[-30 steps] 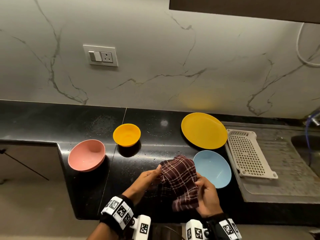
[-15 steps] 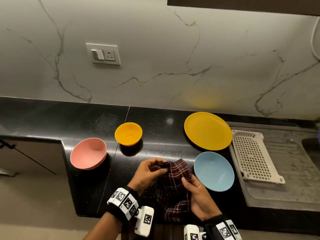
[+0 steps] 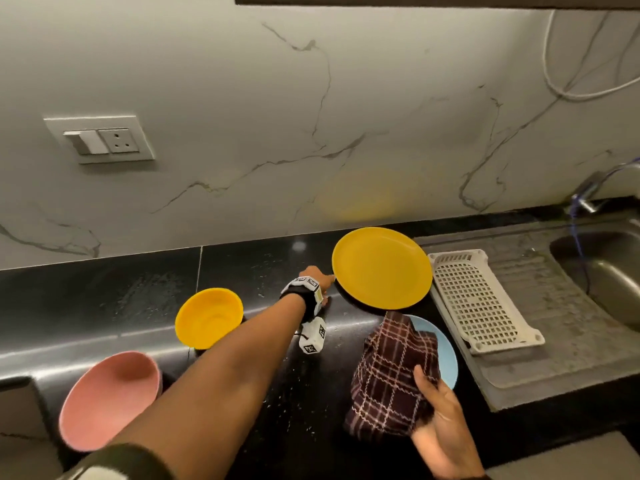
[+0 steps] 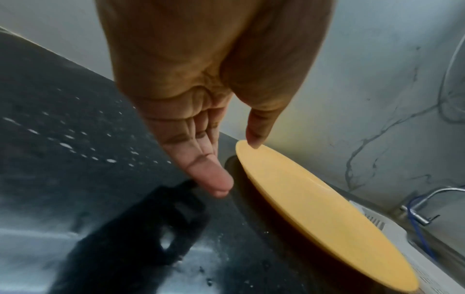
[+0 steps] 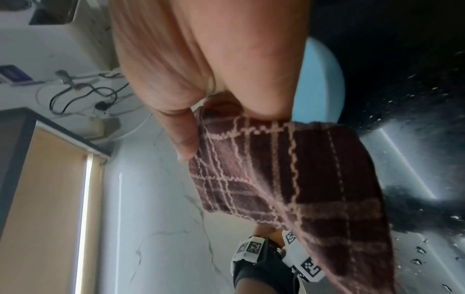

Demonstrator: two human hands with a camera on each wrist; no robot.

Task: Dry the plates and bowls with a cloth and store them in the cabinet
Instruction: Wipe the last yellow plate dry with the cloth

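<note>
Left hand [image 3: 317,276] reached out to near edge of yellow plate [image 3: 381,268]; fingers straight, thumb [image 4: 256,131] tip touching plate rim, fingertips [image 4: 216,183] just beside rim below it, nothing clamped. Plate flat on black counter [image 3: 121,296]. Right hand [image 3: 440,427] pinches checked cloth [image 3: 391,382], thumb on top; cloth hangs over blue bowl [image 3: 445,355]. Yellow bowl [image 3: 207,317] and pink bowl [image 3: 107,400] beside left forearm, well apart from both hands.

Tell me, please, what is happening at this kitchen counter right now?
A person is drying dishes. The right hand holds a checked cloth over the blue bowl, while the left hand reaches to the yellow plate, thumb at its rim, fingers straight. The yellow bowl and pink bowl wait on the counter.
</note>
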